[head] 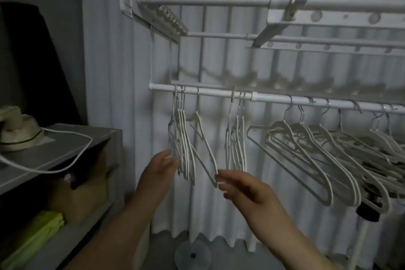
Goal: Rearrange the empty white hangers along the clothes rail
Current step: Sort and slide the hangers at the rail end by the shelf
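Observation:
A white clothes rail (274, 97) runs from centre left to the right edge. Empty white hangers hang on it: a tight bunch (183, 142) at the left end, a single tilted hanger (202, 138) beside it, a second bunch (236, 138) in the middle, and several spread hangers (317, 155) to the right. My left hand (158, 173) touches the left bunch's lower edge with fingers apart. My right hand (238, 188) pinches the lower tip of the single tilted hanger.
A folding drying rack (219, 0) sits above the rail, against a white pleated curtain (122, 72). On the left, a grey shelf unit (65, 144) carries an iron (19, 131) with a white cord. A round stand base (192, 254) rests on the floor.

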Motion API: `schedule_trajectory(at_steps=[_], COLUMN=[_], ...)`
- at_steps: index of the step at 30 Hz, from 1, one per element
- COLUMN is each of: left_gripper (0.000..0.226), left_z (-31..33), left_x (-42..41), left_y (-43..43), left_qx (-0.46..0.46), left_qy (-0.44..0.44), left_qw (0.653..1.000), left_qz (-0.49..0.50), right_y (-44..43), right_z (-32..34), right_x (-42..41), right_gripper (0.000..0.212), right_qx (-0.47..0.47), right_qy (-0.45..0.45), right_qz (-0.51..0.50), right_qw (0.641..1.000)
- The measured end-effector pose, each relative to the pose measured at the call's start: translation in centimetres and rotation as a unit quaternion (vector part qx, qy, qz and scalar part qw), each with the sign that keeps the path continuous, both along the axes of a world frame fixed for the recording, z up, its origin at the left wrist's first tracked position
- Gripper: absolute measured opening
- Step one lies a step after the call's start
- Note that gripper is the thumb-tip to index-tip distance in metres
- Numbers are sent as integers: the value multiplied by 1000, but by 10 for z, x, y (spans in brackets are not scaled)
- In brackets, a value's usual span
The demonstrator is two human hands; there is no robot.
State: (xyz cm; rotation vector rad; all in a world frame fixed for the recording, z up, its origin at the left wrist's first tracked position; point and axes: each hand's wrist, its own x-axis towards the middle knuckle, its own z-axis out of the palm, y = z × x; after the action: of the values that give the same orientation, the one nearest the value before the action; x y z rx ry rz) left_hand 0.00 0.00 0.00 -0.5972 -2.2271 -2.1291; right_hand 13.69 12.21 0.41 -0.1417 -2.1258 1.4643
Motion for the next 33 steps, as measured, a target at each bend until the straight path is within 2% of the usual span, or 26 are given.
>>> schedule_trajectory(at_steps=[4,6,9,12,14,17,20,24,28,33], left_gripper=[72,77,58,30,19,25,26,21,22,22], left_z=[5,-1,-9,-19,-23,-22,-14,-10,-2,20], left_x=[-8,-19,-35,-51,-63,-81,-97,-117,-134,-150], left_y=[20,26,22,7,-7,-29,-45,-54,-55,-52], left_qx=[-44,-81,-89,-90,-74,-44,-24,-36,-44,-25], left_qy=[26,19,7,33,65,114,157,196,208,214], left_qw=[999,996,996,995,995,992,987,979,976,974], left_qz=[5,8,-2,-21,-11,19,40,46,49,65], right_y=[-3,-5,-7,-13,-16,-21,-24,-28,-27,-21], right_z=[21,30,36,39,40,42,41,36,31,28], right_x=[-34,-55,-90,-130,-155,-185,-200,-210,-216,-216], right_gripper=[36,36,38,38,38,47,58,47,43,42], right_qx=[57,65,94,127,156,232,332,409,419,388], right_qy=[-6,1,3,-15,-24,-70,-151,-230,-243,-225], right_qz=[17,-3,-41,-73,-109,-178,-199,-205,-219,-227], right_qw=[998,998,995,989,981,954,910,859,847,864])
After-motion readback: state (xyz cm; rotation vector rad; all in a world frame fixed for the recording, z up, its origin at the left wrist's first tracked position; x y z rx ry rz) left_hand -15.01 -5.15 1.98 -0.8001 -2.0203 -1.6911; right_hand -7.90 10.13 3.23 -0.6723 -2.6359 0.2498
